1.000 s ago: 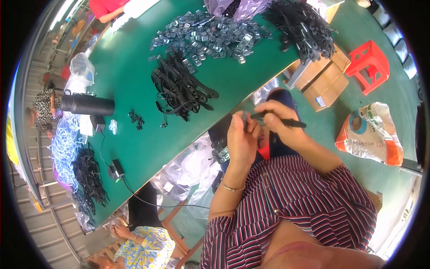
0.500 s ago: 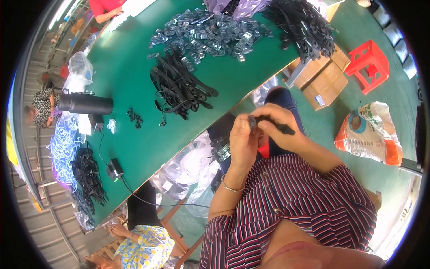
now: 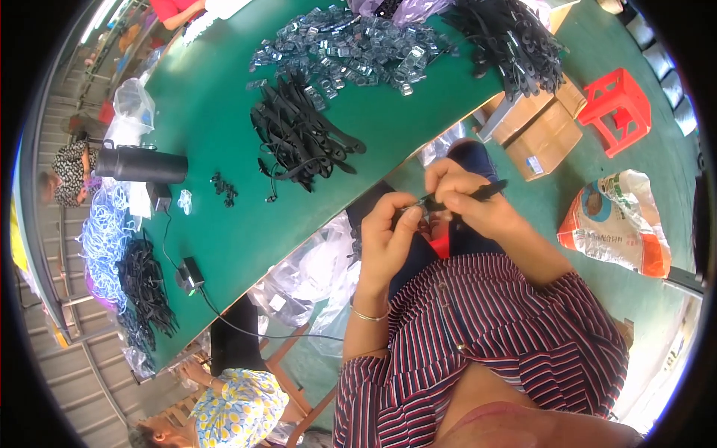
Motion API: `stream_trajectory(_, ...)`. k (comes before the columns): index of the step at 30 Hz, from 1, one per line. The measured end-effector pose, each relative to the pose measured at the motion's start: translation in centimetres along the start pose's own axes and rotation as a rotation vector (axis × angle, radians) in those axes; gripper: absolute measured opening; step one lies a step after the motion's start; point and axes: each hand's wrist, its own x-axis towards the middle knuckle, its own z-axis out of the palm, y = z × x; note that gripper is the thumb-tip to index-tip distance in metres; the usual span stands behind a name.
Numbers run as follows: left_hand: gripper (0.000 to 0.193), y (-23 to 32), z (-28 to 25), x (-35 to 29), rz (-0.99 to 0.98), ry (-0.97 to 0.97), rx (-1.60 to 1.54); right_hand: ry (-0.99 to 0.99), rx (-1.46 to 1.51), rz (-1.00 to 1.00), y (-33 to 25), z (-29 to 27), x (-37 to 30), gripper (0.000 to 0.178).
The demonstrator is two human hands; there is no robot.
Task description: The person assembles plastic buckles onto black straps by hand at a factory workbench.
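Above my lap, my right hand (image 3: pixel 469 200) is closed round a black strap (image 3: pixel 489 190), whose free end sticks out past the knuckles. Facing it, my left hand (image 3: pixel 390 235) pinches a small greyish plastic piece (image 3: pixel 420 202) at the strap's other end; the fingers hide most of it. On the green table (image 3: pixel 216 254), beyond my hands, lies a bundle of similar black straps (image 3: pixel 306 138). Behind that bundle spreads a heap of clear greyish plastic pieces (image 3: pixel 343 52).
More black straps (image 3: pixel 511 48) hang over the table's far right corner. A black cylinder (image 3: pixel 142 165), small black parts (image 3: pixel 224 190) and a corded adapter (image 3: pixel 189 275) occupy the left. Cardboard boxes (image 3: pixel 545 145), a red stool (image 3: pixel 616 112) and a sack (image 3: pixel 616 224) stand right. A co-worker (image 3: pixel 239 407) sits lower left.
My hands have drawn slightly apart, the left shifting a little leftward. In my right hand, the strap's free end has swung from pointing down-right to up-right.
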Motion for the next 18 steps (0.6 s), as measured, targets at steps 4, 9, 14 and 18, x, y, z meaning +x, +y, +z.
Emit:
stream_trajectory(4, 0.011, -0.4, -0.2, -0.1, 0.005, -0.046, -0.101, -0.091, 0.135, 0.014, 0.8, 0.0, 0.2, 0.029)
stream_trajectory(9, 0.011, -0.4, -0.8, 0.0, -0.176, -0.082, -0.341, -0.005, -0.167, 0.026, 0.9, 0.5, 0.3, 0.027)
stream_trajectory(14, 0.011, -0.8, -0.8, 0.1, -0.276, -0.1, -0.758, -0.051, -0.085, 0.355, 0.6, 1.0, -0.1, 0.014)
stream_trajectory(18, 0.009, -1.2, -0.4, 0.0, -0.232, -0.114, -0.726, 0.007, -0.31, -0.04, 1.3, 1.1, 0.3, 0.015)
